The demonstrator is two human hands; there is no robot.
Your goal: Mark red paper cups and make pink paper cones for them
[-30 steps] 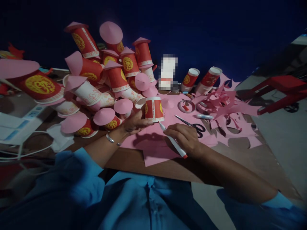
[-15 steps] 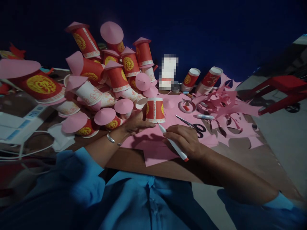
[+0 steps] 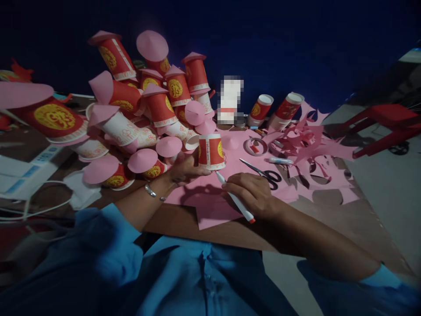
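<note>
White marker [image 3: 241, 206], near edge of red cup [image 3: 215, 151]

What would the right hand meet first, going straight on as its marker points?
Probably the held cup, at its lower edge, just past the marker; the left hand is close by, and depth is unclear.

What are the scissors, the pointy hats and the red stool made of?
The scissors look like metal blades with black plastic handles, smooth and dark. The pointy hats seem to be matte pink paper or thin card, folded into cones. The red stool is probably plastic, judging by its even colour, though it's blurry.
</note>
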